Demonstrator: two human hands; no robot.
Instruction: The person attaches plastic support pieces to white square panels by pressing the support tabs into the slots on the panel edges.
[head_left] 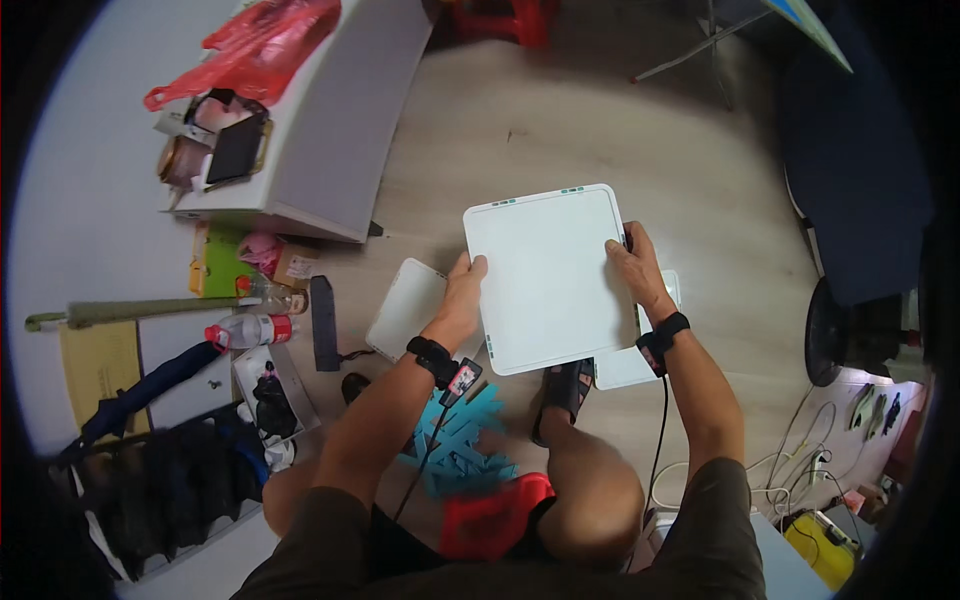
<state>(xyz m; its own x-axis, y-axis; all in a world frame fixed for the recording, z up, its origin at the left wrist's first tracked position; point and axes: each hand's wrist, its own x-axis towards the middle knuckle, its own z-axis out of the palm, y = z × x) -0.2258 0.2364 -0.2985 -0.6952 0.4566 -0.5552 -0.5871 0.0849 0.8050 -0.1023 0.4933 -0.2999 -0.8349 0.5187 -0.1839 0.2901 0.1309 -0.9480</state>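
Between my two hands is a white rectangular panel (550, 285) with rounded corners and small teal pieces along its rim. My left hand (462, 298) grips its left edge, thumb on the top face. The right edge is gripped by my right hand (637, 265), also with the thumb on top; the fingers beneath are mostly hidden. Below it, a similar white panel (408, 305) lies on the floor at the left. Another white panel (625, 370) is partly covered at the right. A pile of teal strips (460, 440) lies on the floor near my legs.
A white cabinet (330, 130) stands at the far left, bearing a red plastic bag (265, 50). Bottles (250, 330), a dark folded umbrella (150, 395) and a shoe rack (170, 490) line the left side. A black fan (825, 330) and loose cables (790, 460) are at the right.
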